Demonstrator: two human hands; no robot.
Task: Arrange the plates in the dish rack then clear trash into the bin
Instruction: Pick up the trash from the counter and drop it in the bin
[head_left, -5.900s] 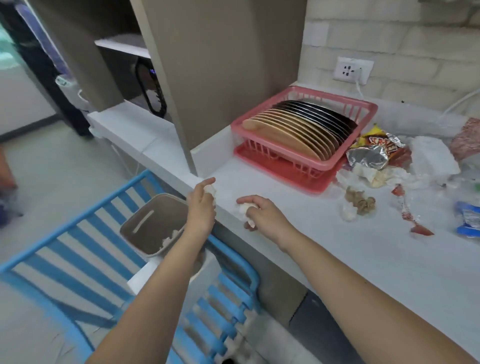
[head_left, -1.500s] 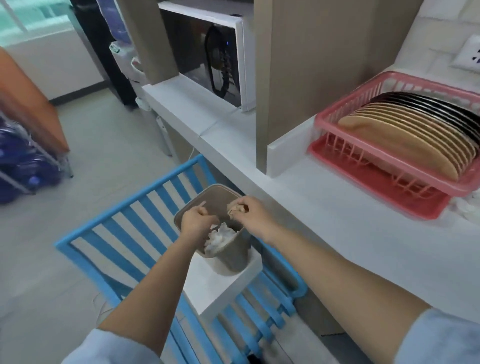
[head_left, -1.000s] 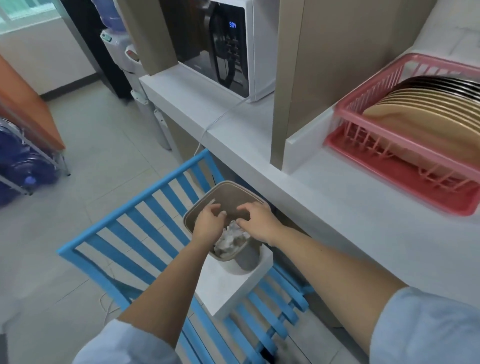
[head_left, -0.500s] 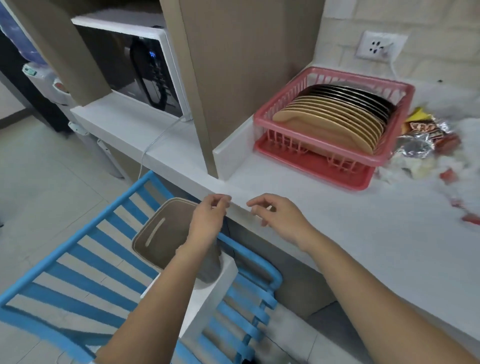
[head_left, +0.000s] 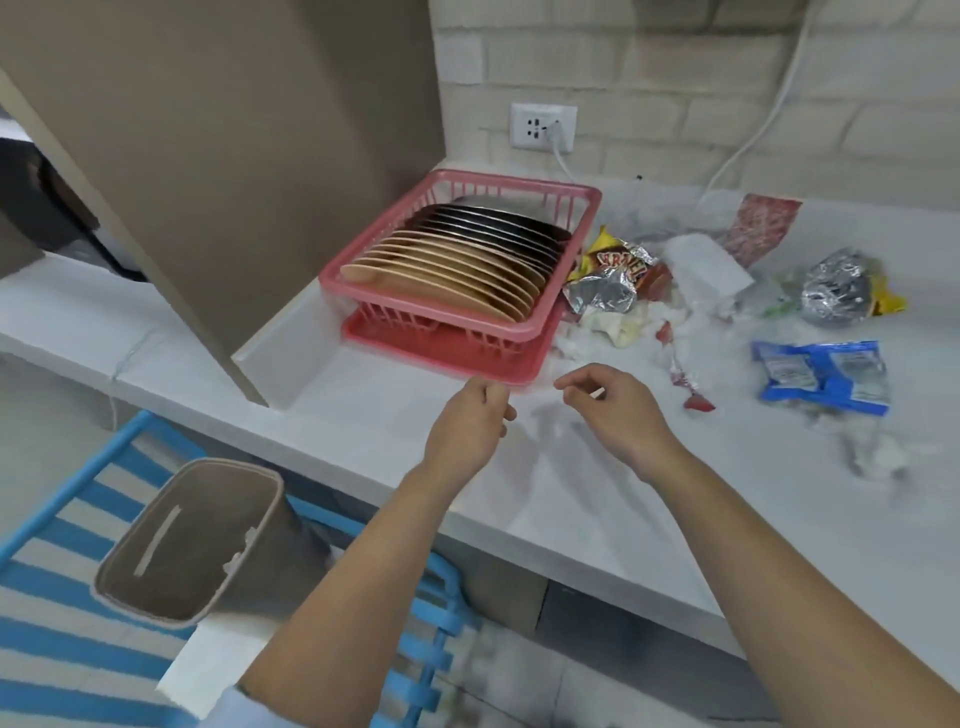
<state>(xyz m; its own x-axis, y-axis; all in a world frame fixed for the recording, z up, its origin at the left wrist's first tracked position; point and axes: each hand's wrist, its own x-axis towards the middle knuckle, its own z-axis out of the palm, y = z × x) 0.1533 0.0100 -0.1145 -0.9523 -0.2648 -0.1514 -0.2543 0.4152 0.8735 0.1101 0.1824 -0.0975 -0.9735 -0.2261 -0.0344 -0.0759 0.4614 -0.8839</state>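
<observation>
Your counter (head_left: 597, 519) carries one pink dish rack (head_left: 457, 317) with roughly sixteen plates (head_left: 467, 260) standing in it, tan and dark; racking looks complete. One bin (head_left: 192, 540) sits below left on the blue chair (head_left: 67, 613). Both hands have come back up from it emptied: left hand (head_left: 467, 426) and right hand (head_left: 618, 410), fingers loosely curled, gripping nothing. Four wrappers and scattered tissue remain right of the rack.
</observation>
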